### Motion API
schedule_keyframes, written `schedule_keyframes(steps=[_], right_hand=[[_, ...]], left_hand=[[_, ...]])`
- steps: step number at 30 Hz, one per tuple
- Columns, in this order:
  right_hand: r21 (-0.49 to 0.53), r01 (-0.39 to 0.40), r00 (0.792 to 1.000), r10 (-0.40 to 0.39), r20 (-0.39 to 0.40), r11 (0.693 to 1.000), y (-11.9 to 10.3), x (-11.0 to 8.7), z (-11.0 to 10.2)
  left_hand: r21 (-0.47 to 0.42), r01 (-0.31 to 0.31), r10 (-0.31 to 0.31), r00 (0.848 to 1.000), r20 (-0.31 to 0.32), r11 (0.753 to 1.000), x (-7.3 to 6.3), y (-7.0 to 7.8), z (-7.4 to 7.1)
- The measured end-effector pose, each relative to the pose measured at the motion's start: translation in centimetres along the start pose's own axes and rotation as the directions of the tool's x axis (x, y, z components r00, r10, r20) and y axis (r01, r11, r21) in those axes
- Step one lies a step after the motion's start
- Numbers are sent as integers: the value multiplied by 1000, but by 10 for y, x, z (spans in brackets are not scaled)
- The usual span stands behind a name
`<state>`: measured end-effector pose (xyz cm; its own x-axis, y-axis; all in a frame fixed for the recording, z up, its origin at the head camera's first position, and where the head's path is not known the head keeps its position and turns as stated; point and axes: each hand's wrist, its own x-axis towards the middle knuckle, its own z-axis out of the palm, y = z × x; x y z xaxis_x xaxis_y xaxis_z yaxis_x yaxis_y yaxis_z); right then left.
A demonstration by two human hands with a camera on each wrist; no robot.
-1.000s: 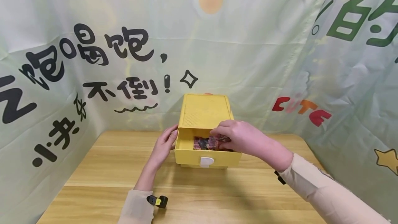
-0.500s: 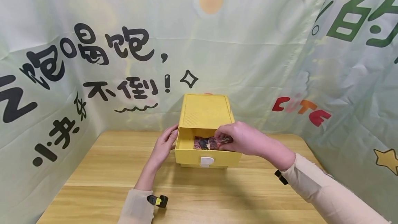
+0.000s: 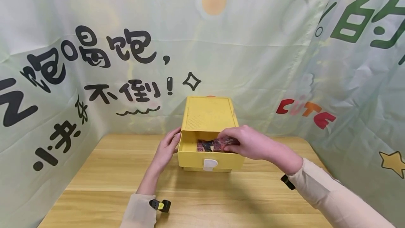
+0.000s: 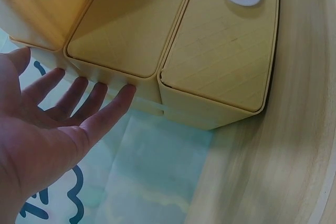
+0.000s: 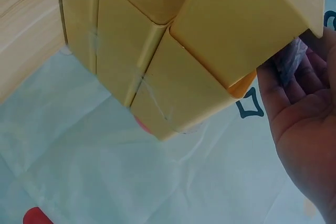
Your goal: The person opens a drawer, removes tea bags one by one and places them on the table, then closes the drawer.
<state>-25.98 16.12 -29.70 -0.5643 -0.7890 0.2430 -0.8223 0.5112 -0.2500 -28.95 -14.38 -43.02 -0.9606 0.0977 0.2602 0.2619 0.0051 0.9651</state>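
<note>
A small yellow drawer cabinet [image 3: 209, 113] stands at the back of the table. Its top drawer [image 3: 193, 160], with a white pull tab, is slid out. Inside lies a glossy dark-red and black printed packet [image 3: 207, 146]. My right hand [image 3: 251, 144] reaches over the drawer's right side and grips the packet's right end between thumb and fingers. In the right wrist view, shiny wrapping [image 5: 290, 62] shows between the fingers. My left hand [image 3: 165, 149] rests against the cabinet's left side. The left wrist view shows this hand [image 4: 58, 124] with extended, spread fingers, their tips at the wall.
Two closed drawers, a middle one [image 4: 126, 24] and a lower one [image 4: 220, 45], sit under the top drawer. A printed cloth [image 3: 253, 62] hangs right behind the cabinet and along both sides of the wooden table [image 3: 202, 200].
My right hand has shifted slightly right and a little lower, its fingers drawn in on the packet's right end. The left hand and the drawer stay in place.
</note>
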Motion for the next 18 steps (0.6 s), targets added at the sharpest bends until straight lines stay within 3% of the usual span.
schedule_keyframes(steps=[10, 18], right_hand=[[44, 2, 996, 2, -86, 999, 3, -6, 1], [69, 6, 981, 8, -196, 998, 5, -9, 0]], left_hand=[[5, 5, -5, 1000, 1, 1000, 0, -1, 0], [5, 5, -5, 1000, -2, 1000, -1, 0, 0]])
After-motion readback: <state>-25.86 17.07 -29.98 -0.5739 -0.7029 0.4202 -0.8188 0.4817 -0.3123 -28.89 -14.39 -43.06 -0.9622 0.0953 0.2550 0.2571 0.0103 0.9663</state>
